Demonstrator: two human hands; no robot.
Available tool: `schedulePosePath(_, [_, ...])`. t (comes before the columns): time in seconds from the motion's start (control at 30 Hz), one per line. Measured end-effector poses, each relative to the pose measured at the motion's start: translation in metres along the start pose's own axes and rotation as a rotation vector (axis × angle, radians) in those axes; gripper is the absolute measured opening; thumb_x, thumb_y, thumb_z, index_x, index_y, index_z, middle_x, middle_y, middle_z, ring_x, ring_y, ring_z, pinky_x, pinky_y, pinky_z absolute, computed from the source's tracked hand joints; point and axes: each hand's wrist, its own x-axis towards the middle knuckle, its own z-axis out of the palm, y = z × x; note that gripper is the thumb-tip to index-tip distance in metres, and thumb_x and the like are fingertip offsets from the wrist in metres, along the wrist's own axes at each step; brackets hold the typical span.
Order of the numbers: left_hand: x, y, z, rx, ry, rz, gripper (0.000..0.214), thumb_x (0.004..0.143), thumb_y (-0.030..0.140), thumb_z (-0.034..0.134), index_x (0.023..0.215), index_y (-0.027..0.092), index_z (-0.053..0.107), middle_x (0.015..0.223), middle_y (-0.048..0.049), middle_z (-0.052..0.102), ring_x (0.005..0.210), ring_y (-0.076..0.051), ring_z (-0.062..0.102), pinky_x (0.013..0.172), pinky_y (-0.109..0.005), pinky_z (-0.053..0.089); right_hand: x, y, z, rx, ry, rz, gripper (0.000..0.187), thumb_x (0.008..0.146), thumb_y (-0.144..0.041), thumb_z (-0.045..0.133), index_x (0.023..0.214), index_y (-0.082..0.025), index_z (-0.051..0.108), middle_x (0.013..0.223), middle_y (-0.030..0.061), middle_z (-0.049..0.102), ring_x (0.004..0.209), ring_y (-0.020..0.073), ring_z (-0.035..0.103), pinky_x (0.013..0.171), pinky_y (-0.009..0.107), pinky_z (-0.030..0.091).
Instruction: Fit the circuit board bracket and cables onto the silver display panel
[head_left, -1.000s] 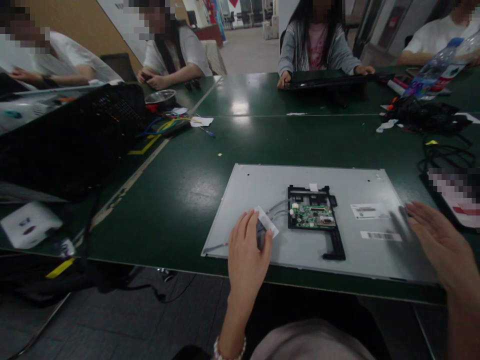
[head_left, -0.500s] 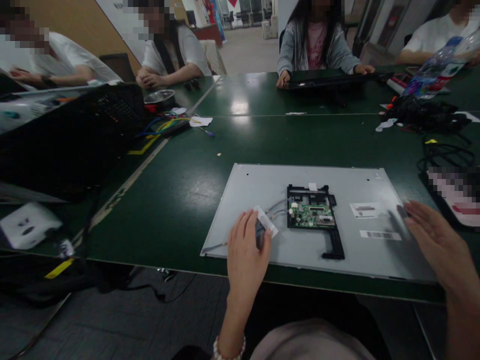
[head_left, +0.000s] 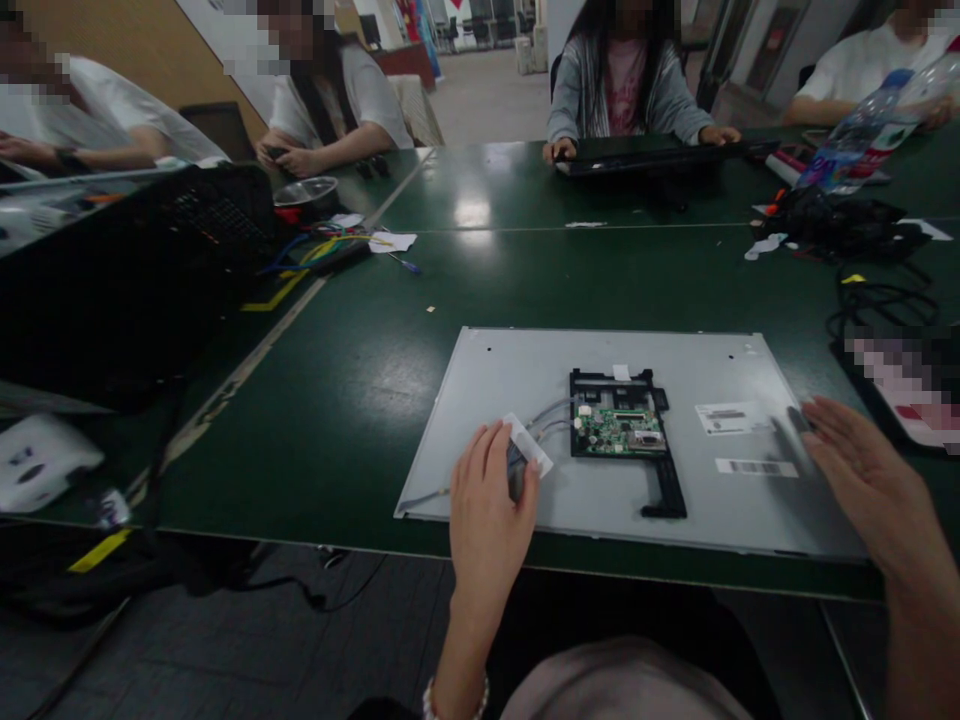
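A grey metal panel [head_left: 525,380] lies flat on the green table [head_left: 360,400] in front of me. Near its middle sits a green circuit board [head_left: 619,428] in a black plastic frame [head_left: 660,480]. Thin wires [head_left: 551,412] run from the board to a small white taped piece [head_left: 529,443]. My left hand [head_left: 487,500] rests on the panel with its fingers closed on that white piece. My right hand [head_left: 862,475] hovers over the panel's right edge, flat with fingers stretched out and holding nothing. Two barcode labels [head_left: 739,440] lie between the board and my right hand.
A black open-mesh case [head_left: 150,270] stands at the left, with coloured cables [head_left: 330,250] and a metal bowl [head_left: 304,192] behind it. Black cables [head_left: 877,300] and a plastic bottle [head_left: 855,150] lie at the right. Several people sit at the far side, one at a black panel [head_left: 652,160].
Both hands keep their poses. The view has drifted slightly, so everything sits a little further left in the picture.
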Motion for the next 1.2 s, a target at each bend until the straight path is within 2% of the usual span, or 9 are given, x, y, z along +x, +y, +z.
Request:
schedulePosePath(0.2, [0.0001, -0.0021, 0.0014, -0.008, -0.012, -0.007, 0.043, 0.094, 0.029, 0.054, 0.135, 0.016, 0.053, 0.136, -0.0145, 0.057, 0.13, -0.03, 0.05, 0.108, -0.048, 0.04, 0.001, -0.0005, 0.0009, -0.028, -0.003, 0.021, 0.058, 0.081, -0.042, 0.068, 0.136, -0.028, 0.057, 0.139, 0.007, 0.061, 0.129, 0.0271, 0.057, 0.115, 0.045, 0.038])
schedulePosePath(0.37, [0.001, -0.0008, 0.0015, -0.009, -0.01, -0.009, 0.042, 0.095, 0.029, 0.053, 0.135, 0.016, 0.053, 0.136, -0.0149, 0.057, 0.13, -0.03, 0.05, 0.108, -0.047, 0.04, 0.0018, 0.0027, 0.0001, -0.047, -0.017, -0.023, 0.059, 0.082, -0.043, 0.067, 0.138, -0.026, 0.055, 0.139, 0.0078, 0.061, 0.127, 0.0275, 0.058, 0.115, 0.046, 0.038])
schedulePosePath(0.87, [0.0012, 0.0022, 0.0011, 0.0, -0.024, -0.028, 0.042, 0.095, 0.029, 0.053, 0.135, 0.016, 0.053, 0.135, -0.014, 0.058, 0.131, -0.029, 0.05, 0.109, -0.046, 0.04, 0.0037, 0.0066, -0.002, -0.022, -0.026, -0.036, 0.062, 0.081, -0.046, 0.067, 0.139, -0.028, 0.053, 0.141, 0.0063, 0.059, 0.129, 0.0276, 0.056, 0.115, 0.049, 0.037])
schedulePosePath(1.2, [0.0014, 0.0025, 0.0023, 0.007, -0.01, -0.028, 0.041, 0.093, 0.027, 0.055, 0.133, 0.016, 0.054, 0.135, -0.014, 0.059, 0.128, -0.029, 0.052, 0.108, -0.046, 0.041, 0.0016, 0.0003, -0.0024, -0.011, -0.026, 0.005, 0.063, 0.08, -0.044, 0.069, 0.139, -0.027, 0.054, 0.14, 0.0071, 0.06, 0.129, 0.0284, 0.056, 0.115, 0.047, 0.038])
